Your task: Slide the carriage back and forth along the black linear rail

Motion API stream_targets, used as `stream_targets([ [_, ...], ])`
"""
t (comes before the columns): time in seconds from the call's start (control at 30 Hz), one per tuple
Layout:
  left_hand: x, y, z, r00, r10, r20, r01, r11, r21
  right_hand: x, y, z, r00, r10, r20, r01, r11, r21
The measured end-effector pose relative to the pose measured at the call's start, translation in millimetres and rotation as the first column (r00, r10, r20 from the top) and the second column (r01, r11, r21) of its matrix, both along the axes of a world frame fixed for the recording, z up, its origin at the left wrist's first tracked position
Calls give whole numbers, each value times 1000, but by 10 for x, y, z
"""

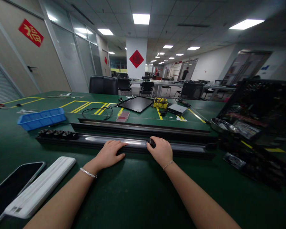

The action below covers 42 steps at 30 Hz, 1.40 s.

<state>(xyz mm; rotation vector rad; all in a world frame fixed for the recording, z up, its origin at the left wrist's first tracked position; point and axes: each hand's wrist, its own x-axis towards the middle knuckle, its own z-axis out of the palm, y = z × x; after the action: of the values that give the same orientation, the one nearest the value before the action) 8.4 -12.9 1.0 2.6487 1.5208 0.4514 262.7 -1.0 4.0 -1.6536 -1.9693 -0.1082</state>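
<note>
A long black channel with a shiny, clear-looking strip along its inside lies across the table before me. My left hand rests on its near edge, fingers stretched over the strip and thumb apart. Farther right, my right hand is closed round a small black part at the strip; the part's exact kind is mostly hidden. Several black blocks sit in a row at the channel's left end. Just behind it lies a second long black channel.
A blue bin stands at left, near a phone and a white power-bank-like slab. Behind the channels lie a cable loop, a black panel and a grey box. A metal bowl and dark equipment occupy the right.
</note>
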Motion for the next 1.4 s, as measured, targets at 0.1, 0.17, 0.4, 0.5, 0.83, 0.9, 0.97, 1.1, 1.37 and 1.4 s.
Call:
stream_targets([
  [0.1,1,0,2,1000,-1,1,1,1000,0,-1,-2,6,1000,-9,-2,9,1000,-5],
  [0.17,5,-1,11,1000,-2,-1,2,1000,-6,1,-5,10,1000,-16,1,16,1000,-12],
  [0.4,11,-8,24,1000,10,-1,-10,1000,-24,9,-1,33,1000,-18,7,19,999,-40],
  [0.5,7,-10,19,1000,4,7,-4,1000,-18,6,-2,39,1000,-19,9,20,998,-53],
  [0.83,13,-14,29,1000,3,3,-3,1000,-11,0,-2,44,1000,-29,13,29,998,-52],
  [0.9,10,-8,18,1000,-2,0,2,1000,-9,1,-1,48,1000,-29,12,30,998,-51],
  [0.97,6,-3,8,1000,-3,-3,3,1000,-8,2,0,47,999,-34,13,34,998,-53],
  [1.1,-1,-1,-2,1000,2,-4,-2,1000,-7,1,-1,43,999,-43,12,43,998,-48],
  [1.37,2,-8,21,1000,5,-6,-5,1000,-19,2,6,39,999,-41,6,41,998,-48],
  [1.4,4,-9,25,1000,4,-7,-4,1000,-19,3,7,37,999,-44,8,44,998,-48],
])
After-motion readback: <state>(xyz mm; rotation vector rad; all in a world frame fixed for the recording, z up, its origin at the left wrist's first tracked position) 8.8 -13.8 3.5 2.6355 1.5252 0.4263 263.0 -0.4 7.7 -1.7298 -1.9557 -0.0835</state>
